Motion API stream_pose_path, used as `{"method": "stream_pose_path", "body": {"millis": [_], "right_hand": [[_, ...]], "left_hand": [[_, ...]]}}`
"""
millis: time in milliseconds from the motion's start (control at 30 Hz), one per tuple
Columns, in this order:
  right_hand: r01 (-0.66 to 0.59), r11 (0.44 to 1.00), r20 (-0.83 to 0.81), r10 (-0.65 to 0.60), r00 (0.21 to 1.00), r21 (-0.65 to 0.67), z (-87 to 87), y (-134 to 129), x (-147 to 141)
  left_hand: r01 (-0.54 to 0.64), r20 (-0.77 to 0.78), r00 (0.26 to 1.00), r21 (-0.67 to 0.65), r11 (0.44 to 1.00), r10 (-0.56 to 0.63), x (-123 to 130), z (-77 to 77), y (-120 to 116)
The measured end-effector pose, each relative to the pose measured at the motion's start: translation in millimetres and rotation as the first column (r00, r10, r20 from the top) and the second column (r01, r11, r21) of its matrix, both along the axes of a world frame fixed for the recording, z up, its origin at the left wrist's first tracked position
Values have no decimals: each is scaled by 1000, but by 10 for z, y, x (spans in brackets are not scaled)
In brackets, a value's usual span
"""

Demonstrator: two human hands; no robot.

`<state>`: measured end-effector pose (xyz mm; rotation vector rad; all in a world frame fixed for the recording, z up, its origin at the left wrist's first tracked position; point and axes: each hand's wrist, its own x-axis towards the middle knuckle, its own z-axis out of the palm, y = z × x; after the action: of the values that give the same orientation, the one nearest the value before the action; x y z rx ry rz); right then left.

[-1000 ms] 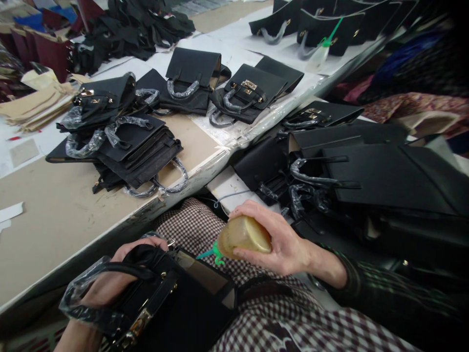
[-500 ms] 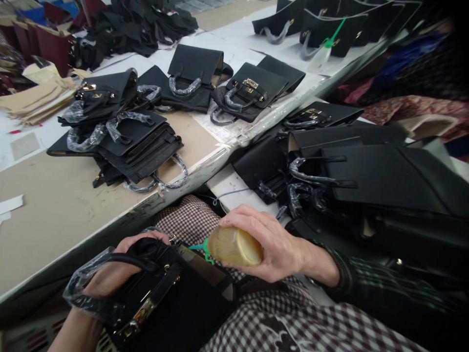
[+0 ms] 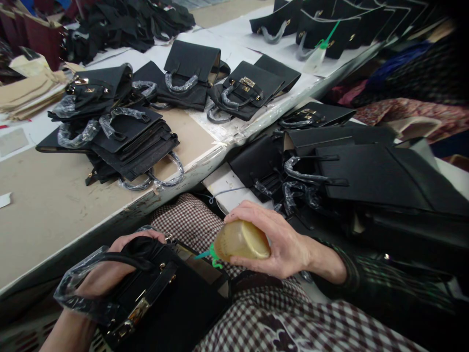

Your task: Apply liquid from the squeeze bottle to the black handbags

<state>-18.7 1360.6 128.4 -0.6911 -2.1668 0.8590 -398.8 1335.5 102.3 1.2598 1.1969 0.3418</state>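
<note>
A black handbag point(image 3: 183, 298) with a gold clasp rests tilted on my lap, its handle wrapped in clear plastic. My left hand point(image 3: 128, 249) reaches through the handle and grips the bag's upper edge; some fingers are hidden behind it. In my right hand point(image 3: 271, 239) is a squeeze bottle point(image 3: 242, 239) of yellowish liquid, held on its side. Its green nozzle points left, at the light brown strip along the bag's open edge. Whether the tip touches that strip I cannot tell.
Several black handbags point(image 3: 132, 146) are piled on the table point(image 3: 44, 210) ahead. More black bags point(image 3: 366, 176) lie to the right, close to my right arm. Another squeeze bottle point(image 3: 315, 61) stands at the back right. Brown sheets point(image 3: 32, 93) are stacked at the left.
My right hand has moved slightly right with the bottle, the nozzle shifting along the bag's edge. The left hand keeps its hold on the bag; the whole view has shifted a little.
</note>
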Motion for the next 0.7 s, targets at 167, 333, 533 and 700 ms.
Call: {"method": "stream_pose_path", "body": {"millis": [167, 333, 533, 700], "right_hand": [[-23, 1000, 12, 23, 1000, 18, -46, 2, -52], [-63, 998, 55, 62, 997, 5, -48, -29, -4], [-111, 993, 106, 114, 988, -34, -33, -67, 72], [-136, 989, 176, 145, 974, -63, -34, -109, 142]], "left_hand": [[-23, -38, 999, 10, 1000, 24, 25, 45, -3], [-57, -53, 997, 12, 998, 58, 42, 75, -16], [-51, -105, 993, 33, 998, 54, 100, 110, 11], [-35, -111, 993, 7, 999, 35, 58, 75, -6]]}}
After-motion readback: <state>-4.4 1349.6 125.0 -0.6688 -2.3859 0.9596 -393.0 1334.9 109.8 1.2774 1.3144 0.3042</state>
